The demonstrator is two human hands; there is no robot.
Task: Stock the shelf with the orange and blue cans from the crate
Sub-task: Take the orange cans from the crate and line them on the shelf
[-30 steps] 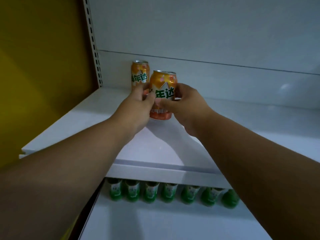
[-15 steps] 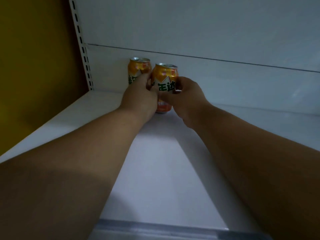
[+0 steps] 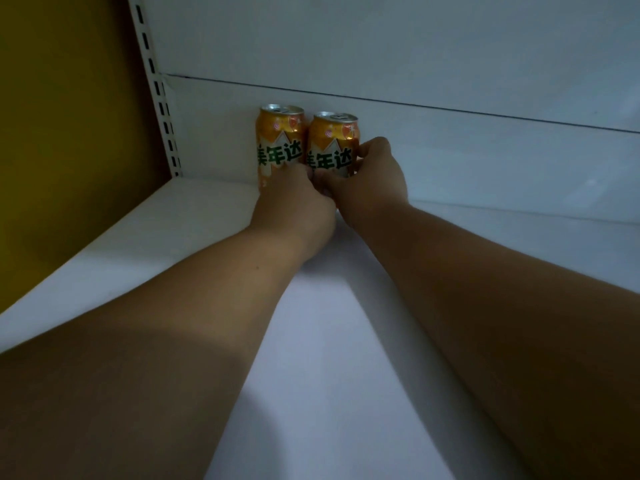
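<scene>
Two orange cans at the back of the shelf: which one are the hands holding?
The right-hand can. Both hands wrap its lower half; the left-hand can stands free beside it.

Both arms outstretched, left hand (image 3: 292, 199) and right hand (image 3: 372, 174) curled together.

- Two orange cans: the left can (image 3: 280, 140) and the right can (image 3: 331, 143), upright, side by side.
- Two hands: left hand (image 3: 294, 199), right hand (image 3: 372, 178).
- One white shelf (image 3: 194, 230).
- One slotted upright rail (image 3: 157, 84).
</scene>
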